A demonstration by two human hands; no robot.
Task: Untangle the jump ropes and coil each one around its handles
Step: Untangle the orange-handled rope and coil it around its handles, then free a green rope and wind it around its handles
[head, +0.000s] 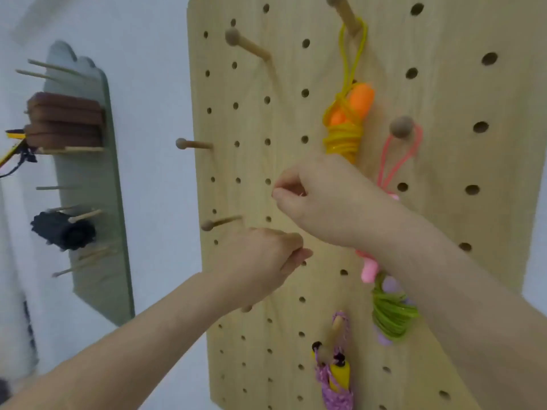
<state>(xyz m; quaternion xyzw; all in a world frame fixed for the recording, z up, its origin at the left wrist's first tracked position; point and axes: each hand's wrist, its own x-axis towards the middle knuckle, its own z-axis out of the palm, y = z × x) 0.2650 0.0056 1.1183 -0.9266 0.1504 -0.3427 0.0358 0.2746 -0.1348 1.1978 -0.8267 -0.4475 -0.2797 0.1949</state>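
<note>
Several coiled jump ropes hang from pegs on a wooden pegboard (296, 69). A yellow rope with orange handles (344, 125) hangs at the top. A pink rope (396, 161) loops over a round peg (401, 127), and its pink handle (370, 270) shows below my right forearm. Lower down hang a green rope on lilac handles (392, 316) and a purple rope with yellow handles (334, 377). My right hand (313, 199) has thumb and fingertips pinched together, with a speck of pink between them. My left hand (260, 261) is curled just below it, and nothing shows in it.
Bare wooden pegs (194, 144) (220, 222) (245, 44) stick out of the board's left side. A green pegboard (97, 202) on the white wall at left carries brown blocks (63, 119) and a black cylinder (63, 230).
</note>
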